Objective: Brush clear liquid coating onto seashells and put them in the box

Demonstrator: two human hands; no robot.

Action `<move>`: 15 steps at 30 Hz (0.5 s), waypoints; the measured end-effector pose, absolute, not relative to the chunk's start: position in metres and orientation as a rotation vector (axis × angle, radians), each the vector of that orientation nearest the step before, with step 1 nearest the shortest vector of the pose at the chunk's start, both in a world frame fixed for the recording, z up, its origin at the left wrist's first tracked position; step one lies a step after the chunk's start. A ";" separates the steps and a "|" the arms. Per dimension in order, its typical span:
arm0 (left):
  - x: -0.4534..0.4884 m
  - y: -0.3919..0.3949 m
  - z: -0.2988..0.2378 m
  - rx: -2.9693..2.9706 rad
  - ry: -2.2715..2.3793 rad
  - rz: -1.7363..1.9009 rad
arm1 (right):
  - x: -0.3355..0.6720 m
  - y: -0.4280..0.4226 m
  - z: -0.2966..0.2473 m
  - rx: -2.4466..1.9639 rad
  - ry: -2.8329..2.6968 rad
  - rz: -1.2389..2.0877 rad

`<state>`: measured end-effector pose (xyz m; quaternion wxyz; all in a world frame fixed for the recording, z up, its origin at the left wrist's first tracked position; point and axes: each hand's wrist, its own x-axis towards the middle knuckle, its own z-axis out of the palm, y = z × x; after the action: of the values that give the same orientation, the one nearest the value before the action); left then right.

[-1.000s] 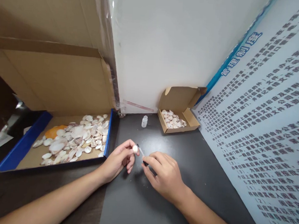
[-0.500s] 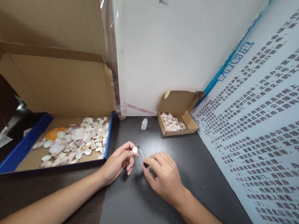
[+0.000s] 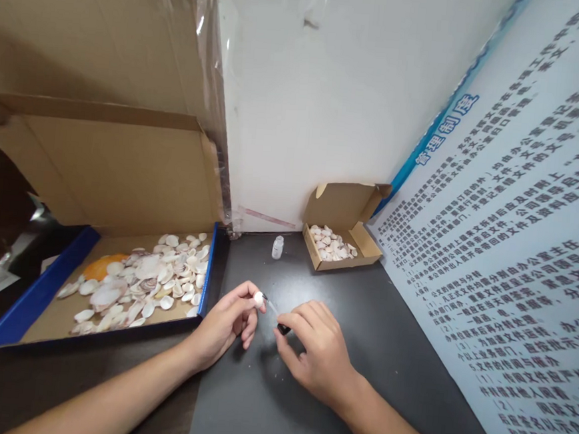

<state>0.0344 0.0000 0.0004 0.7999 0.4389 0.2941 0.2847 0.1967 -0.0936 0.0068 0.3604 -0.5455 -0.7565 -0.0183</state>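
Observation:
My left hand (image 3: 228, 320) pinches a small white shell (image 3: 259, 299) between thumb and fingertips just above the dark table (image 3: 342, 315). My right hand (image 3: 315, 349) is closed on a thin brush (image 3: 276, 313) with a black handle; its clear tip touches the shell. A small clear bottle (image 3: 278, 247) stands uncapped behind the hands, near the wall.
A wide blue-edged cardboard box (image 3: 38, 291) at the left holds several loose shells (image 3: 148, 283) and an orange piece. A small open cardboard box (image 3: 340, 238) with several shells sits at the back right. A printed board (image 3: 507, 247) leans along the right side.
The view has tilted down a little, so everything sits lower in the picture. Both hands keep the same grip, with the brush tip still at the shell.

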 end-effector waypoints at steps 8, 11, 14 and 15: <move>0.036 -0.001 0.002 0.933 0.633 0.629 | 0.198 -0.093 0.007 -1.380 -1.910 -0.029; 0.036 -0.001 0.002 0.927 0.633 0.632 | 0.198 -0.093 0.006 -1.328 -1.905 -0.001; 0.036 0.000 0.000 0.932 0.626 0.612 | 0.199 -0.092 0.007 -1.315 -1.930 0.027; 0.035 0.000 -0.001 0.937 0.628 0.604 | 0.199 -0.093 0.007 -1.340 -1.919 0.031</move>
<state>0.0354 0.0001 -0.0007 0.8020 0.4374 0.2932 0.2820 0.1988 -0.0926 0.0068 0.3898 -0.5274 -0.7548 0.0122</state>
